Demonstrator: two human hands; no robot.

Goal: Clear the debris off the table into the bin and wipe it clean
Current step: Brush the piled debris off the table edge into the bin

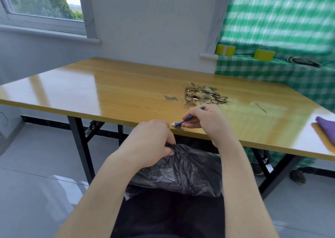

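At the near edge of the wooden table [108, 92], the left hand [150, 139] curls its fingers tight on the rim of a black bin bag [184, 172] just below the tabletop. The right hand [206, 121] pinches a small blue brush [188, 120], its white bristles touching the table beside the left hand. Beyond the right hand lies a pile of dry leaves [204, 94] with a dusty smear [170, 98] to its left, and a purple cloth [326, 129] lies far right.

Our left hand [152, 138] grips bin bag [184, 170] just below table [117, 92] edge; right hand [210, 121] pinches brush [187, 120] over that edge, w/ fingers curled.
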